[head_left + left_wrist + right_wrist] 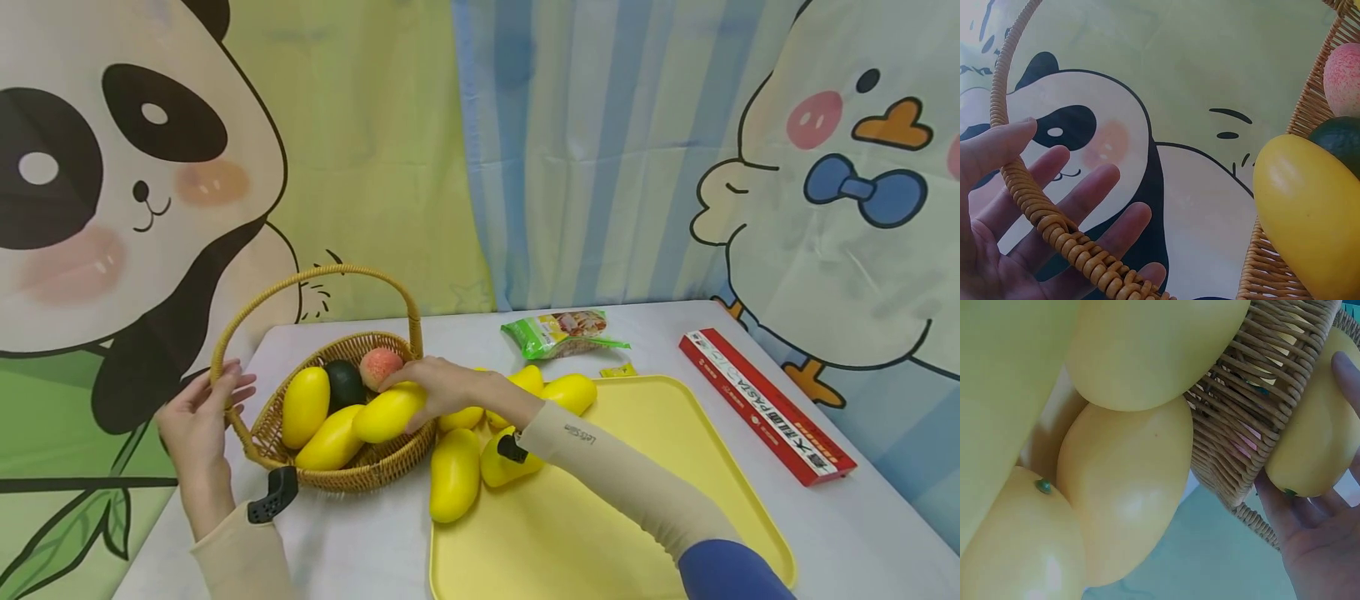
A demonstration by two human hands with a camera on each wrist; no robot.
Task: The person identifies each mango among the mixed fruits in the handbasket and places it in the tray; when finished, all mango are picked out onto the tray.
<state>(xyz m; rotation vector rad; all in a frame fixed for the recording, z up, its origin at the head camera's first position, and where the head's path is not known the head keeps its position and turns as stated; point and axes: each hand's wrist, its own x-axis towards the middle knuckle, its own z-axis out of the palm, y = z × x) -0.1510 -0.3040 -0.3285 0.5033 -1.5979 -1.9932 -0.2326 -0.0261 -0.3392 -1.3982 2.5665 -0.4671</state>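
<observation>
A grey table (pixel 660 329) fills the lower half of the head view, with a flat yellow plastic tray (pixel 645 500) at lower centre. Left of the tray stands a woven wicker basket with an arched handle (pixel 375 471), holding yellow mangoes, a dark green fruit (pixel 345 382) and a pink peach (pixel 378 365). More mangoes lie heaped between basket and tray.

The right hand (pixel 435 385) curls over a smooth yellow mango (pixel 388 412) resting on the basket's near rim; the right wrist view alone shows the fingers cupping it from below against the wicker. The left hand (pixel 197 425) is at the basket's left edge; only the left wrist view shows its fingers spread and straight, the palm pressed to the braided handle without closing round it.

At the right edge of the head view lies a long red pasta box (pixel 765 404), and at upper centre a green snack packet (pixel 562 332).
</observation>
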